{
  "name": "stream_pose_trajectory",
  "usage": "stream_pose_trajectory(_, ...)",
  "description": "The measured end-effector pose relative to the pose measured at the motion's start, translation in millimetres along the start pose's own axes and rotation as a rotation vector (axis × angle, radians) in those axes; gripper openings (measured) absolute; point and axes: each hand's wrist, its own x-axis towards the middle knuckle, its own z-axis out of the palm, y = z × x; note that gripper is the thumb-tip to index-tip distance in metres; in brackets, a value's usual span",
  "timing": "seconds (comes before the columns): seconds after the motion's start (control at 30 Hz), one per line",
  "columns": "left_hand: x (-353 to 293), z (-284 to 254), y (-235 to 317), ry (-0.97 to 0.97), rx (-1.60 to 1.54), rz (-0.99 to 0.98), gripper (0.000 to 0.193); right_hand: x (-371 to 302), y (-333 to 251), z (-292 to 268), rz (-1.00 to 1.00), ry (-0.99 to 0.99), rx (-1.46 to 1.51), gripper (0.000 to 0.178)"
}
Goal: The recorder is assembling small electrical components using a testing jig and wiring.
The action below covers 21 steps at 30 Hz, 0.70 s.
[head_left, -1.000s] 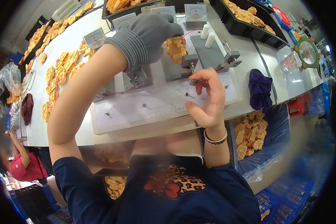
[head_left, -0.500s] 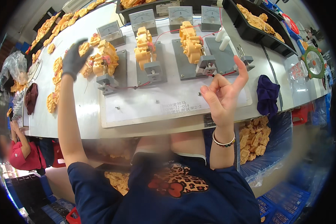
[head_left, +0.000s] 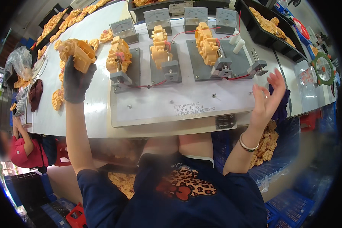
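My left hand (head_left: 75, 85), in a dark glove, grips a yellow-orange plastic gearbox (head_left: 79, 52) and holds it up left of the test stands. My right hand (head_left: 269, 95) is bare, its fingers apart and nothing in them, at the right end of the white fixture board (head_left: 152, 114). Three more gearboxes sit on grey stands: a left one (head_left: 118, 55), a middle one (head_left: 160, 47) and a right one (head_left: 207, 43). The rightmost stand (head_left: 233, 57) carries no gearbox; its clamp block with metal pins (head_left: 257, 66) is just beyond my right fingertips.
Several dial meters (head_left: 157, 21) line the back of the board, with red wires. Loose gearboxes (head_left: 58, 99) lie at the left. A black tray (head_left: 268, 32) of parts, a green fan (head_left: 322, 68) and a purple cloth (head_left: 283, 102) are at the right. A co-worker (head_left: 24, 152) sits far left.
My left hand has picked up a gearbox from the left of the table and raised it. My right hand has moved right, away from the stands, its fingers spreading. The view has shifted slightly.
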Motion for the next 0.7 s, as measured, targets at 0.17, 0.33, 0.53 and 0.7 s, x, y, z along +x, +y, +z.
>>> stream_pose_trajectory(0.17,-7,31,14,-0.081,0.872,0.199,0.065,12,23,-9,0.156,-0.19,0.252,0.054)
stream_pose_trajectory(0.33,0,89,32,-0.433,-0.294,-0.05,0.081,14,16,-10,0.178,-0.267,0.373,0.055)
stream_pose_trajectory(0.53,56,171,50,-0.505,0.412,0.083,0.053,6,28,-12,0.111,-0.165,0.399,0.047)
stream_pose_trajectory(0.7,100,337,33,-0.829,0.967,0.455,0.028,6,29,-16,0.124,-0.159,0.358,0.042)
